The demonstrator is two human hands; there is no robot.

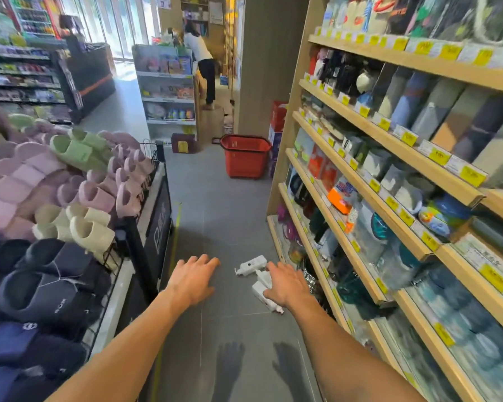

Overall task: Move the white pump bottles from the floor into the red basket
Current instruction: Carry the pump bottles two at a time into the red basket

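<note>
While the left hand [193, 281] is hovering open and empty, the right hand [285, 284] — fingers spread, gripping nothing — is hiding part of the white pump bottles [251, 264].

Smooth, faintly glossy plastic on the white pump bottles [251, 265]. Matt grey tile across the floor [215, 198], smooth, with thin joints. Moulded plastic for the red basket [246, 162], slotted near the rim. Pale matt wood along the shelves [418, 61], with yellow paper price tags [439, 156]. Matt, rubbery-looking slippers [96, 195] behind black metal wire [150, 146].
</note>
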